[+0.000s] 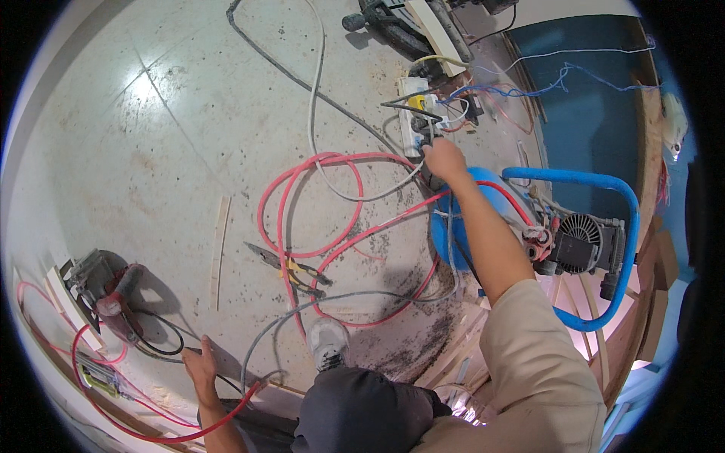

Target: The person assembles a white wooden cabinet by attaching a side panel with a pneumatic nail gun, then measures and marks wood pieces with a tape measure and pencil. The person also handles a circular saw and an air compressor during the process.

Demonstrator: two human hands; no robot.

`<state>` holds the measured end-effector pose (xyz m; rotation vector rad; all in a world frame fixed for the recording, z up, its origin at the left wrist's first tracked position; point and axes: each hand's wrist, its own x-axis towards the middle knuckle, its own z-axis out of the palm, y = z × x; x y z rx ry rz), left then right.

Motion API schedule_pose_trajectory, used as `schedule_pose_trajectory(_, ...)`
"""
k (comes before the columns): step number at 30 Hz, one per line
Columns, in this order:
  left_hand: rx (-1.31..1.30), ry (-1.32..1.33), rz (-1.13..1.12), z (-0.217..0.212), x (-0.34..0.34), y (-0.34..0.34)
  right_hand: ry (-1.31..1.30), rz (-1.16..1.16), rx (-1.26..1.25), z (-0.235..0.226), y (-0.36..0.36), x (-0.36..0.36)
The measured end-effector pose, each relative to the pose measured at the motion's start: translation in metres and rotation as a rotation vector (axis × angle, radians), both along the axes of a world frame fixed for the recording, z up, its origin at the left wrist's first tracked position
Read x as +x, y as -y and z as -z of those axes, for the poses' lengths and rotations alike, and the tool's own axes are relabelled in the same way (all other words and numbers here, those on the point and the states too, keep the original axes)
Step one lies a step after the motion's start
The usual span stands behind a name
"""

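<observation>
My right hand (445, 160) reaches forward to a white power strip (408, 136) on the floor. Its fingers are closed on a black plug (428, 142) at the strip's near end; the fingertips partly hide it. My left hand (200, 368) is low at the left, thumb and forefinger apart. A black cord (162, 349) from a dusty power saw (113, 298) runs behind that hand, and I see no grip on it. The saw rests on the floor further left. A red hose (253, 389) crosses by my left wrist.
A blue-framed air compressor (581, 241) stands right of my right arm. Coiled red hose (362, 189), a grey cable (332, 296) and yellow-handled pliers (291, 268) lie on the floor, by my shoe (328, 340). A larger saw machine (400, 30) stands at the far end.
</observation>
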<state>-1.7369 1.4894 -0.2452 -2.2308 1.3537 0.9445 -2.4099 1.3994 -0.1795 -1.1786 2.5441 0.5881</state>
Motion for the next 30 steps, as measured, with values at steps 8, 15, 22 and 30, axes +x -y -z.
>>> schedule_pose_trajectory(8,-0.032,0.004,-0.022,0.002,-0.001,-0.001,-0.135,-0.085,-0.023,0.009,0.007,0.025)
schedule_pose_trajectory(15,-0.162,0.036,0.037,0.008,0.004,-0.010,0.028,-0.230,0.006,0.003,0.018,-0.010)
schedule_pose_trajectory(22,0.079,-0.096,-0.075,-0.024,-0.010,0.020,-0.008,-0.268,0.102,0.004,0.027,0.001)
schedule_pose_trajectory(30,-0.015,-0.092,-0.044,-0.030,-0.022,0.020,-0.071,-0.149,0.143,0.008,0.012,-0.006)
